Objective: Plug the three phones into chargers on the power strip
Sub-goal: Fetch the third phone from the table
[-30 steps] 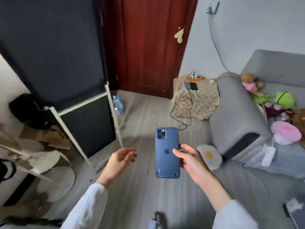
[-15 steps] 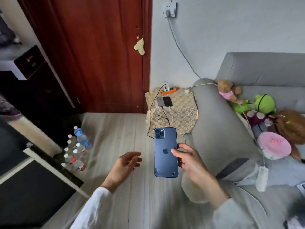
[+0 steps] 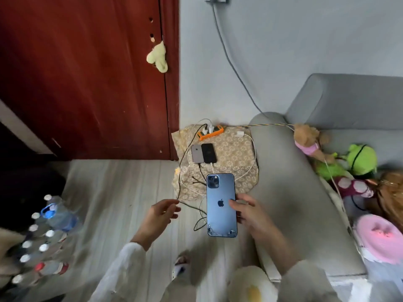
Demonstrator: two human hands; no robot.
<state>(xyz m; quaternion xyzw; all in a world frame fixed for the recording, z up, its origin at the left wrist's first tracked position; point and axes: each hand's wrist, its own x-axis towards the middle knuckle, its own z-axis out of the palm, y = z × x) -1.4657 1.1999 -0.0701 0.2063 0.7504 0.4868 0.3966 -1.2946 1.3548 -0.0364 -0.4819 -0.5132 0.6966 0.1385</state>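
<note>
The blue phone is held upright above the wooden floor, its back and camera toward the head camera, gripped along its right edge by the right hand, thumb across the back. The left hand hangs just left of it, fingers loosely curled, holding nothing. Beyond, on a patterned cloth beside the grey sofa, a silver phone and a black phone lie side by side with cables at their near ends. The orange power strip sits at the cloth's far edge with white chargers plugged in.
</note>
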